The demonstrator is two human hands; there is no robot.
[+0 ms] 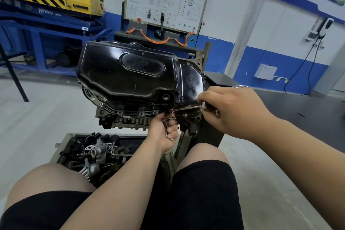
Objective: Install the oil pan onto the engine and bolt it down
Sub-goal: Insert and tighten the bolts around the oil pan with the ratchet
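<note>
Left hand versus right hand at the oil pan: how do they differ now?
The left hand sits below the flange of the oil pan, gripping small metal pieces, probably bolts; the right hand is level with the flange, holding a slim metal tool. The left hand is under that spot; the right hand stands off to the side, its tool reaching in. Both grip metal near the same flange stretch.

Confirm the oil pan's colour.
Glossy black oil pan, with pale reflections across its top. The head view, the only one, shows it clearly.
</note>
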